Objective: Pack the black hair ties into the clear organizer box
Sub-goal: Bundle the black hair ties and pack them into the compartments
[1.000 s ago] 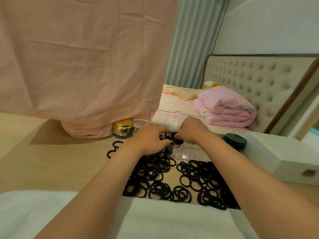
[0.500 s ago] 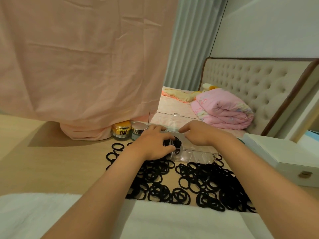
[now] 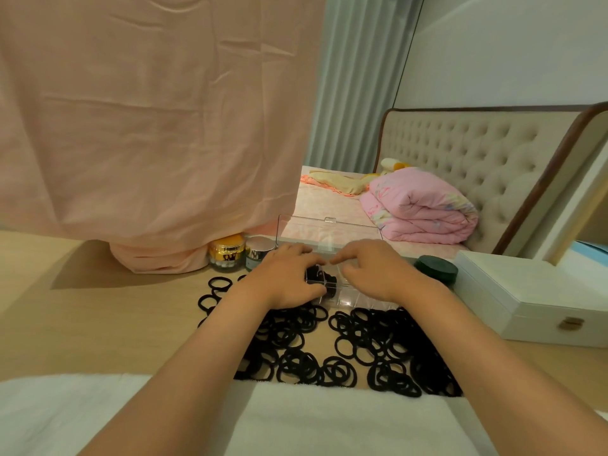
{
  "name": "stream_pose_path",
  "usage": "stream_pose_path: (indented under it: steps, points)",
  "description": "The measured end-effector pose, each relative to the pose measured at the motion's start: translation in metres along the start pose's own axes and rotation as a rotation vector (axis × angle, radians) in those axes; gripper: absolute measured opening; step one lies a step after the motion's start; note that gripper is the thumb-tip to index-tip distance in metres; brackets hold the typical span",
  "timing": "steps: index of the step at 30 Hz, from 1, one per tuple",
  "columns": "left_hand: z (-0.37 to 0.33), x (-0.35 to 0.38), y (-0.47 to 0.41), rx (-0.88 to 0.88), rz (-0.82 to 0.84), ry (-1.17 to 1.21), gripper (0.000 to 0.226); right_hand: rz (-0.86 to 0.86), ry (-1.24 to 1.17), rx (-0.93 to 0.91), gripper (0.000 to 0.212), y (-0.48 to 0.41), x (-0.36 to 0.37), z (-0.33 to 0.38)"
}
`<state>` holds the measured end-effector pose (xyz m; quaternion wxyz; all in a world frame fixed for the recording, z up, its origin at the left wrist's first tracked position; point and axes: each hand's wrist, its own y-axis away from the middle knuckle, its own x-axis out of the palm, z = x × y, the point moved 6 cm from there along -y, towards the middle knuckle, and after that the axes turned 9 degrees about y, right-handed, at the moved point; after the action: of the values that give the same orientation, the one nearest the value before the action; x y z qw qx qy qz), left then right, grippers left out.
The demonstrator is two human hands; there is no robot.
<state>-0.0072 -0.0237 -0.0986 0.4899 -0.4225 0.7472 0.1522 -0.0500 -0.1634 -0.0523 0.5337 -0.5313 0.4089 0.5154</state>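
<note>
Pale wood counter (image 3: 98,324) runs across a bedroom, with a pink cloth (image 3: 148,126) hanging over its far left and a bed (image 3: 329,205) with a folded pink quilt (image 3: 418,209) beyond. The black hair ties (image 3: 371,340) are plain, matte elastic loops, all alike, strewn in an overlapping heap on the counter between a white towel (image 3: 329,419) at the near edge and the clear organizer box (image 3: 358,296). That box sits at the far side of the heap, its hinged lid (image 3: 329,230) standing open behind it and thin dividers showing through its walls. A small bunch of ties (image 3: 320,278) is tucked into a compartment at its left end. The left hand (image 3: 283,278) holds that end of the box, fingers curled over the top and thumb against the front wall. The right hand (image 3: 375,274) hovers over the middle compartments with fingers bent down; whether it pinches a tie I cannot tell. Left of the box stand a gold jar (image 3: 227,256) and a silver-capped jar (image 3: 258,255), both with lettering too small to read. A dark green round lid (image 3: 436,269) and a white case (image 3: 526,291) with a brass clasp lie to the right.
</note>
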Motion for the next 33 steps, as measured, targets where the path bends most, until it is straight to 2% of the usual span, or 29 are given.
stream_pose_path:
  steps: [3, 6, 9, 11, 15, 19, 21, 24, 27, 30, 33]
  points:
    - [-0.005, -0.009, 0.008, 0.024, -0.119, 0.056, 0.049, -0.059, -0.061, 0.03, 0.032, 0.013, -0.01, -0.004]
    - [-0.021, -0.016, 0.023, 0.089, -0.244, 0.031, 0.025, 0.032, 0.038, 0.056, 0.032, 0.025, -0.004, -0.006]
    - [-0.035, -0.014, 0.037, 0.102, -0.194, -0.009, 0.012, 0.15, 0.233, 0.075, 0.031, 0.036, 0.016, -0.007]
    - [-0.04, -0.007, 0.044, 0.086, -0.11, -0.043, 0.015, 0.206, 0.29, 0.09, 0.031, 0.042, 0.035, -0.008]
    - [-0.036, 0.01, 0.06, 0.035, 0.03, -0.155, 0.033, 0.252, 0.34, 0.074, 0.043, 0.05, 0.057, -0.007]
    - [-0.035, 0.017, 0.072, 0.004, 0.098, -0.076, 0.035, 0.288, 0.203, -0.033, 0.042, 0.055, 0.058, 0.007]
    - [-0.036, 0.012, 0.077, -0.006, 0.079, 0.046, 0.032, 0.313, 0.108, -0.09, 0.04, 0.06, 0.055, 0.014]
    - [-0.026, -0.007, 0.081, -0.062, -0.07, 0.155, 0.032, 0.246, 0.017, -0.101, 0.038, 0.06, 0.042, 0.017]
    - [0.001, -0.023, 0.083, -0.162, -0.167, 0.052, 0.031, 0.135, 0.009, -0.094, 0.04, 0.057, 0.036, 0.02]
    - [0.026, -0.02, 0.087, -0.251, -0.036, -0.084, 0.041, 0.154, 0.042, -0.14, 0.039, 0.055, 0.048, 0.032]
    - [0.027, -0.01, 0.092, -0.276, 0.117, -0.007, 0.046, 0.201, 0.109, -0.176, 0.034, 0.054, 0.059, 0.043]
